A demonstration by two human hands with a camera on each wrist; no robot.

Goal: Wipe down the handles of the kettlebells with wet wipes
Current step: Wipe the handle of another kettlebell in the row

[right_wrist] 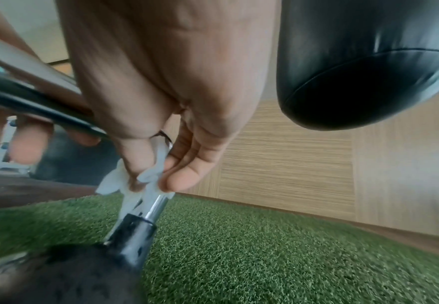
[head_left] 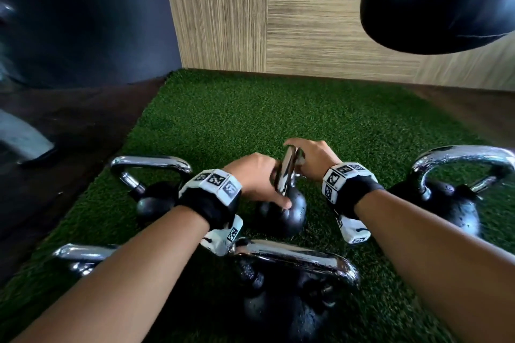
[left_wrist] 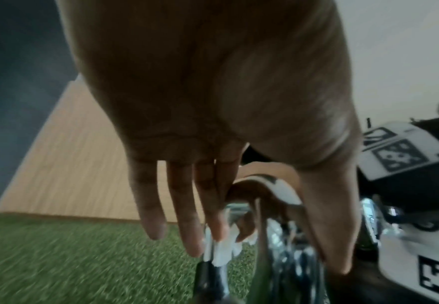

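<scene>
Both hands, left hand (head_left: 255, 175) and right hand (head_left: 312, 159), seemingly grip the middle kettlebell (head_left: 281, 214) handle (head_left: 287, 170).

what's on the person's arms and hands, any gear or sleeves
Both forearms are bare, with no sleeves and no gloves. The left hand and right hand each have a black wrist strap ringed with white blocks bearing black square-patterned markers. A white camera block with another marker hangs under each wrist. No cables show.

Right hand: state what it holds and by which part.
The right hand pinches a white wet wipe, wrapped round the chrome handle of the middle kettlebell, low on the far leg near the black ball.
</scene>
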